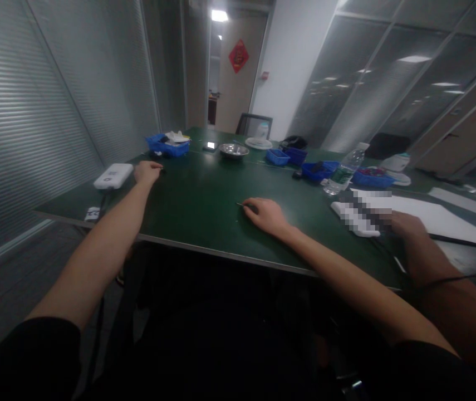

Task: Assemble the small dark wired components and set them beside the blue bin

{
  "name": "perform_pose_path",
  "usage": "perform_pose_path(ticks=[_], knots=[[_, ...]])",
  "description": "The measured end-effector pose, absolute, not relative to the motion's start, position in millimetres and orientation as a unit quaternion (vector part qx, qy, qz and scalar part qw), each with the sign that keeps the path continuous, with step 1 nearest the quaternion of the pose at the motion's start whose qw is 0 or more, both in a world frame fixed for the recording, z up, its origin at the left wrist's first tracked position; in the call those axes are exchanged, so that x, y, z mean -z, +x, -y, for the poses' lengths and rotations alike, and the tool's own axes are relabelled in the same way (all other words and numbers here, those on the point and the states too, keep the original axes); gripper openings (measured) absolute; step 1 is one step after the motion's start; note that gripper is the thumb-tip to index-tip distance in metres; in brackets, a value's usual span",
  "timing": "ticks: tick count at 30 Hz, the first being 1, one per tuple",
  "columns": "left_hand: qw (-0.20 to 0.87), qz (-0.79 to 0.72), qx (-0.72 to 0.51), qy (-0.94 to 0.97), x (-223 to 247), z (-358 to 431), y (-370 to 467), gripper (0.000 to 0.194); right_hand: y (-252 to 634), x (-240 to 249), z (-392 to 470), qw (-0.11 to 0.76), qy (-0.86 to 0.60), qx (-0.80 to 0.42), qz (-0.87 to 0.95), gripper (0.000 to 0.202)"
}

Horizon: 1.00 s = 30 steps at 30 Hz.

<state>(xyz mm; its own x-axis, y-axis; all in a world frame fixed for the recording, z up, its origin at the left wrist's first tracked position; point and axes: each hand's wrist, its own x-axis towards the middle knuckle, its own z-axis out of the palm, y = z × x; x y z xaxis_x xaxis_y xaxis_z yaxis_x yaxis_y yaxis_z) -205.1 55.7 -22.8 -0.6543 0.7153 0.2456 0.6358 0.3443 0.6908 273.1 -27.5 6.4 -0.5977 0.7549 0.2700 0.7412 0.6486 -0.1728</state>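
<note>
My left hand [148,171] is closed at the left of the green table [196,195], its fingertips pinched on a small dark thing [162,170] too small to name. Beside it lies a white box-shaped device [113,176] with a cable. Nearer the middle, my right hand [266,215] rests low over the tabletop, fingers curled together round a thin pointed thing [240,204]. Only its slim tip pokes out to the left; my fingers hide the rest.
Along the back stand a blue basket of items [167,146], a metal bowl [233,150], a white basket [258,143] and more blue bins [278,157]. A plastic bottle [344,172] stands right. Another person's hand [407,225] is near a white device [361,225] and white sheet [433,214].
</note>
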Motion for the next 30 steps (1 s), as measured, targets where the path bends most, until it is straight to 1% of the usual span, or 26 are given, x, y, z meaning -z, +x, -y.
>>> perform_pose_path(ticks=[5, 10, 13, 16, 19, 21, 25, 30], knots=[[0.036, -0.830, -0.380, 0.407, 17.5, -51.4, -198.4, 0.021, 273.4, -6.2, 26.9, 0.165, -0.410, -0.025, 0.897, 0.033], [0.034, -0.763, -0.346, 0.545, 8.3, -44.1, -170.4, 0.017, 273.8, -5.3, 26.7, 0.168, -0.410, -0.024, 0.896, 0.034], [0.079, -0.678, -0.322, 0.656, 4.0, -39.6, -140.7, 0.017, 274.0, -3.8, 26.0, 0.175, -0.404, -0.022, 0.898, 0.033], [0.136, -0.566, -0.317, 0.748, 3.0, -33.4, -106.7, 0.022, 274.1, -2.9, 25.7, 0.177, -0.398, -0.020, 0.900, 0.033], [0.187, -0.446, -0.321, 0.814, 4.6, -25.2, -74.5, 0.028, 274.2, -3.0, 26.6, 0.184, -0.382, -0.021, 0.905, 0.033], [0.218, -0.392, -0.322, 0.834, 5.6, -19.4, -56.7, 0.031, 274.5, -3.5, 27.6, 0.189, -0.369, -0.024, 0.910, 0.033], [0.266, -0.354, -0.317, 0.839, 5.0, -9.7, -33.3, 0.036, 275.2, -4.2, 29.0, 0.189, -0.346, -0.032, 0.918, 0.034], [0.268, -0.327, -0.308, 0.852, 2.2, -2.5, -22.6, 0.029, 276.0, -4.8, 29.6, 0.180, -0.333, -0.033, 0.925, 0.035]])
